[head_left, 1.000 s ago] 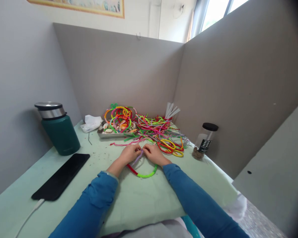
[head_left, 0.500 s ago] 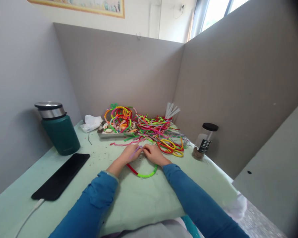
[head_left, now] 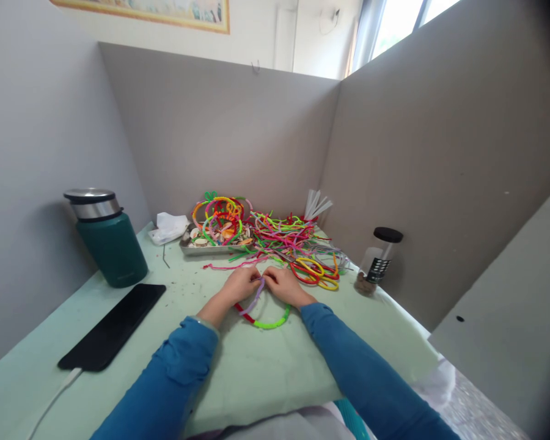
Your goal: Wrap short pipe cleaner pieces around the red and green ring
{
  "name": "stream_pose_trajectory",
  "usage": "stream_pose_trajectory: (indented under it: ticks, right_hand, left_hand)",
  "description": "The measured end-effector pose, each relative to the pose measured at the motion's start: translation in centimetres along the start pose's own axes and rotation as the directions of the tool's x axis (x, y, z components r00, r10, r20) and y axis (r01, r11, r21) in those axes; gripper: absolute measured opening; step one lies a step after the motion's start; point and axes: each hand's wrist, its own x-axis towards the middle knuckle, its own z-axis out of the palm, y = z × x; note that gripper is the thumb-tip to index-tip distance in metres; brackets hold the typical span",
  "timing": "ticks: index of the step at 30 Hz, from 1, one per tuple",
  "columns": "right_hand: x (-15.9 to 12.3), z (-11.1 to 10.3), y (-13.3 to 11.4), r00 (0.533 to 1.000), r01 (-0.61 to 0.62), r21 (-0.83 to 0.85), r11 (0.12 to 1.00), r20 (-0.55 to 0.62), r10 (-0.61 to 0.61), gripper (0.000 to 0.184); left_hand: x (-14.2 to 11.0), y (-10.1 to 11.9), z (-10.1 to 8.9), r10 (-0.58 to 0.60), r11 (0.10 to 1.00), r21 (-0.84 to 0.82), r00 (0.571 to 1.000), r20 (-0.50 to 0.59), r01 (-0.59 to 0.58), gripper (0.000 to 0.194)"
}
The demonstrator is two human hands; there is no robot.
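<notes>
A ring (head_left: 271, 326) wound in red and green pipe cleaner lies under both hands, its near curve on the cloth and its far part hidden by my fingers. From between my fingertips a loose purple pipe cleaner (head_left: 255, 299) trails down toward the red stretch of the ring. My left hand (head_left: 241, 285) is closed in a pinch at the purple strand's upper end. Close beside it, my right hand (head_left: 286, 286) pinches at the same spot, fingertips nearly touching the left ones. Scissors with red and yellow handles (head_left: 309, 270) rest just beyond my right hand.
Behind the hands stand a metal tray (head_left: 197, 250) with shells and finished rings, and a heap of pipe cleaners (head_left: 284, 231). A green bottle (head_left: 112, 247) and a black phone (head_left: 114, 327) are at left, a clear jar (head_left: 376, 263) at right. Grey partitions enclose the table.
The purple pipe cleaner, which lay across my left hand's fingers, now hangs down toward me between the hands. Both hands have stayed nearly in place.
</notes>
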Motion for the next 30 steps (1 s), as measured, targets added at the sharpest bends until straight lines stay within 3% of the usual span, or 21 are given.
stream_pose_trajectory:
  ticks: [9, 15, 24, 30]
  right_hand:
    - [0.1, -0.4, -0.5, 0.999, -0.028, 0.003, 1.000, 0.018, 0.028, 0.021]
    - [0.1, -0.4, -0.5, 1.000, -0.027, -0.023, 0.999, 0.016, 0.027, 0.022]
    - [0.0, -0.3, -0.5, 1.000, -0.015, -0.014, 1.000, 0.008, 0.015, 0.021]
    - [0.0, -0.4, -0.6, 1.000, -0.018, -0.008, 1.000, 0.005, 0.018, 0.020]
  left_hand:
    - [0.2, -0.3, 0.3, 0.069, 0.997, 0.035, 0.997, -0.021, -0.069, 0.020]
    - [0.3, -0.4, 0.7, -0.012, 0.999, 0.049, 1.000, 0.018, 0.012, 0.026]
    - [-0.2, 0.9, -0.7, -0.037, 0.998, -0.043, 0.999, 0.025, 0.039, 0.023]
    - [0.0, 0.6, -0.3, -0.061, 0.996, -0.071, 0.998, 0.028, 0.063, 0.028]
